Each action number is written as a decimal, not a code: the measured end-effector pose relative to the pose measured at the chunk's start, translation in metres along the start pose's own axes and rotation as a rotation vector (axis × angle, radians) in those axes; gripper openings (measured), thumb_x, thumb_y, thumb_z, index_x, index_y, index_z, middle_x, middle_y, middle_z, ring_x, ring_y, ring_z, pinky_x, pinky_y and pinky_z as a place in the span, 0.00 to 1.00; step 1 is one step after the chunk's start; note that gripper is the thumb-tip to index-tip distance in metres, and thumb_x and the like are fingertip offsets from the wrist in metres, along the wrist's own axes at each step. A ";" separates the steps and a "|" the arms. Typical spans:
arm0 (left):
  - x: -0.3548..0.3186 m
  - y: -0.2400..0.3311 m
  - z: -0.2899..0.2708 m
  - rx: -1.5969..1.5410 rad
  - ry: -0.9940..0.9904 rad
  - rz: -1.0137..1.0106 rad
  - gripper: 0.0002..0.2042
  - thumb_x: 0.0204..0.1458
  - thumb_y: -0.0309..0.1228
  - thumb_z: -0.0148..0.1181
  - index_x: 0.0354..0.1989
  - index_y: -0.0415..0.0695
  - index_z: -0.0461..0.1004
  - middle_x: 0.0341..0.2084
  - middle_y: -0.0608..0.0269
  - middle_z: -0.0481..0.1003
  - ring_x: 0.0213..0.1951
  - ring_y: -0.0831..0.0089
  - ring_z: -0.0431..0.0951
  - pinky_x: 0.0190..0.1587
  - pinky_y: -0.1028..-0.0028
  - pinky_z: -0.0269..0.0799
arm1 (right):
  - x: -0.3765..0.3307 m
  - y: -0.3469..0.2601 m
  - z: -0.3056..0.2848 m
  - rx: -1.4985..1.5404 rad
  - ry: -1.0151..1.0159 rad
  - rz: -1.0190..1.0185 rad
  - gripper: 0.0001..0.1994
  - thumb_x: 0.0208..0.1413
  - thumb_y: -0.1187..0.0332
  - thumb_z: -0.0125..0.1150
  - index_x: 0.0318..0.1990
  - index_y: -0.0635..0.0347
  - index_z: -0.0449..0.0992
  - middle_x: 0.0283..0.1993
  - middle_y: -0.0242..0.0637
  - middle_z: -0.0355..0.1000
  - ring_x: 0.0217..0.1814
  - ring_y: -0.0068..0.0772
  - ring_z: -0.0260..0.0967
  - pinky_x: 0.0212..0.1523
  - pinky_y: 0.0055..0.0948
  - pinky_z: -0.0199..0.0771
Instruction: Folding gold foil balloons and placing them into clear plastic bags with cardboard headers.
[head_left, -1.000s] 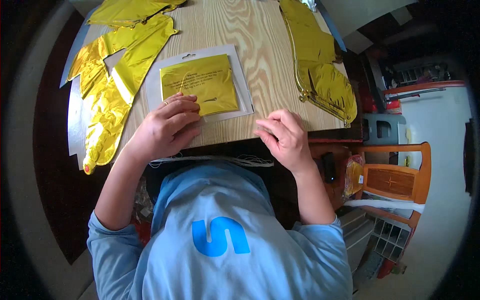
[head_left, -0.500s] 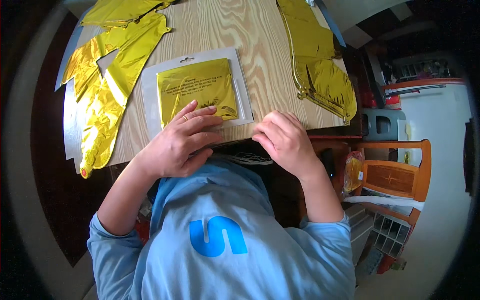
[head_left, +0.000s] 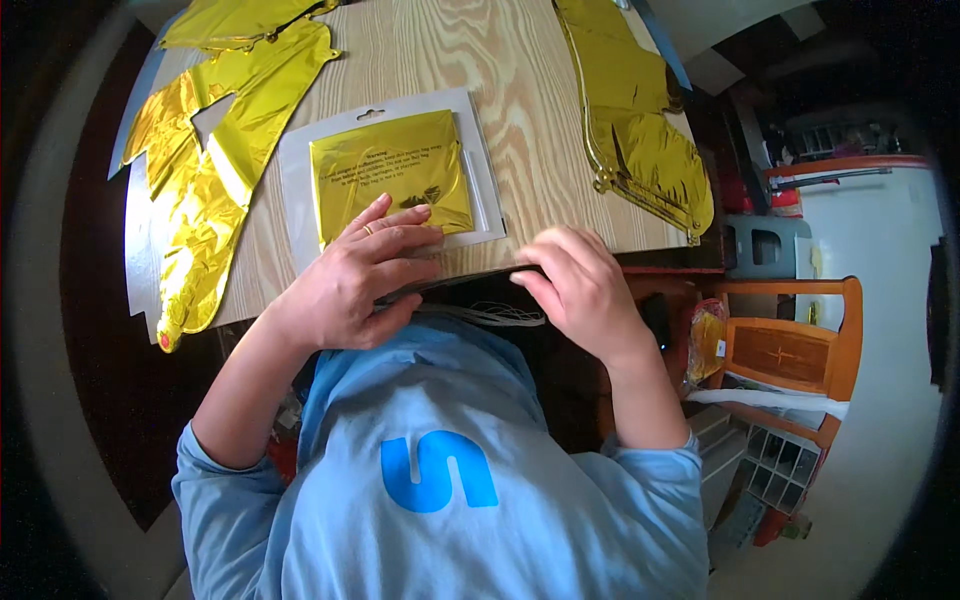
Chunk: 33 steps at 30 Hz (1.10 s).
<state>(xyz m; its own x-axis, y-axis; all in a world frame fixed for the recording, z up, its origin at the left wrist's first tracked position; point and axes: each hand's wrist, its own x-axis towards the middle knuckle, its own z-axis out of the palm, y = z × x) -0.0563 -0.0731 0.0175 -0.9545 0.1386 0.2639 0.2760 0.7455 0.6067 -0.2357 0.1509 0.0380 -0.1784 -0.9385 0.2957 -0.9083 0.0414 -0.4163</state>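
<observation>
A flat clear packet (head_left: 490,200) with a hang hole holds a folded gold foil piece (head_left: 385,165) bearing dark print. It lies tilted near the table's front edge. My left hand (head_left: 360,275) rests over its lower part, fingers stretched out and thumb lower, by the table edge. To the right of the packet's lower corner, my right hand (head_left: 585,290) is curled at the table edge, its thumb below the bent fingers. Whatever lies between those fingertips is too thin or hidden to make out.
Flat gold foil balloons lie on the wooden table (head_left: 420,60): one at the left (head_left: 235,150), another at the far left (head_left: 235,22), one at the right (head_left: 650,140). Beyond the table's right side stand a wooden chair (head_left: 850,330) and a grey-green stool (head_left: 765,245).
The packet has shifted slightly away from me and to the left. My right thumb has parted a little from the fingers above it. My left hand stays nearly in place.
</observation>
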 end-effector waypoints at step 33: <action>-0.004 -0.003 0.000 -0.019 -0.003 0.016 0.21 0.41 0.31 0.65 0.48 0.43 0.77 0.58 0.51 0.70 0.66 0.49 0.63 0.70 0.42 0.46 | -0.008 -0.029 0.008 0.258 -0.186 -0.122 0.07 0.50 0.71 0.65 0.32 0.57 0.71 0.32 0.36 0.65 0.37 0.41 0.67 0.42 0.38 0.65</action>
<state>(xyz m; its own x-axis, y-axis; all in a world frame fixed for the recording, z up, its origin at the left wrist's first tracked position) -0.0534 -0.0757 0.0150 -0.9504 0.1522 0.2714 0.2931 0.7304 0.6169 -0.2051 0.1543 0.0413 0.0194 -0.9785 0.2051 -0.7886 -0.1410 -0.5985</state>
